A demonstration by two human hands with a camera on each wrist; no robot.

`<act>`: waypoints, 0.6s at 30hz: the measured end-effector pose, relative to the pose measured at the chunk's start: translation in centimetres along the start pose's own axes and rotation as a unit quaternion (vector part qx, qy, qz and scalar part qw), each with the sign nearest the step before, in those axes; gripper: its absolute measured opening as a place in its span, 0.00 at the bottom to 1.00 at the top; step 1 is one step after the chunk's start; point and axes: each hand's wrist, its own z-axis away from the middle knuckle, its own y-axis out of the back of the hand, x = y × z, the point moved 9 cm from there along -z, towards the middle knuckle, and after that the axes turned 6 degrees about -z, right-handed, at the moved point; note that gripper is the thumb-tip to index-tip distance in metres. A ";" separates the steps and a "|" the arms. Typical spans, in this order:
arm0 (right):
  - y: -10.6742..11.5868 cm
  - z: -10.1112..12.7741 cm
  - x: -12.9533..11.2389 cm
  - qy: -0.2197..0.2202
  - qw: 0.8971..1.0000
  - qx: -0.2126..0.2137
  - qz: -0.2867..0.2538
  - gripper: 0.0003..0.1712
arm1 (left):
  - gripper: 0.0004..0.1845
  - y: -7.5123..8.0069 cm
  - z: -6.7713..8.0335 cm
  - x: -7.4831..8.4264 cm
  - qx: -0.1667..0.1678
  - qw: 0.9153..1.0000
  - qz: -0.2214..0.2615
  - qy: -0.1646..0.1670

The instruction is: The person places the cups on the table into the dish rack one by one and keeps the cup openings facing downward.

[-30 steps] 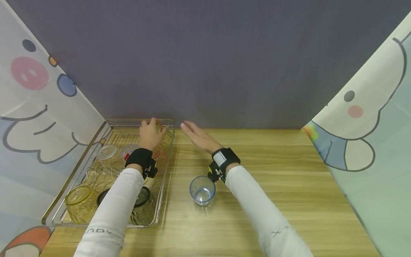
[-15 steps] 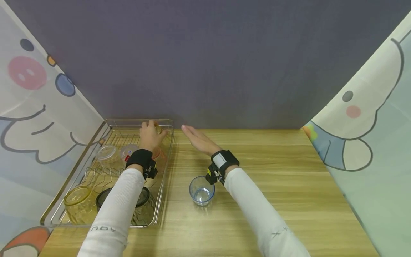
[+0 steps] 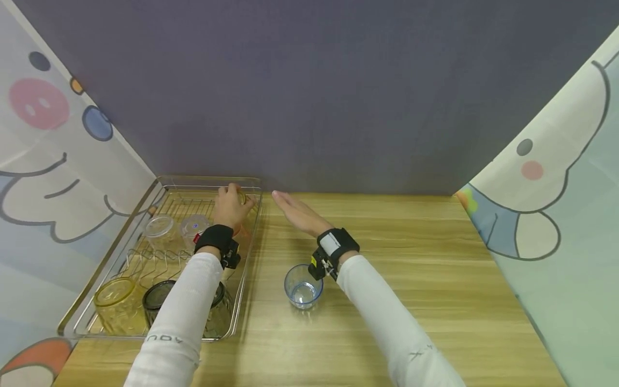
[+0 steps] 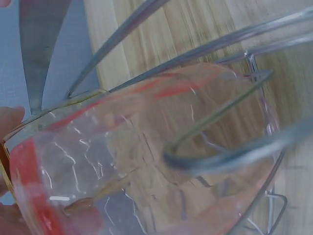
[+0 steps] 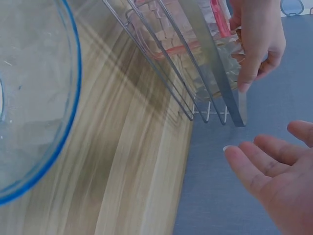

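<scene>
left hand (image 3: 231, 207) gripping red-rimmed glass (image 4: 146, 161) in rack (image 3: 121, 247), right hand (image 3: 297, 210) flat, empty; glass could snag wires, slip

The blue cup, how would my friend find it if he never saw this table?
Start at the wire dish rack on the left of the wooden table. Just right of it, on the bare wood beside the right hand's wrist, stands the small clear blue-tinted cup. It alone stands outside the rack.
</scene>
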 end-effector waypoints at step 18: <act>-1.0 0.2 0.2 0.002 1.000 -0.024 0.009 0.42 | 0.31 -0.8 -0.1 -1.6 0.004 1.000 -0.019 0.005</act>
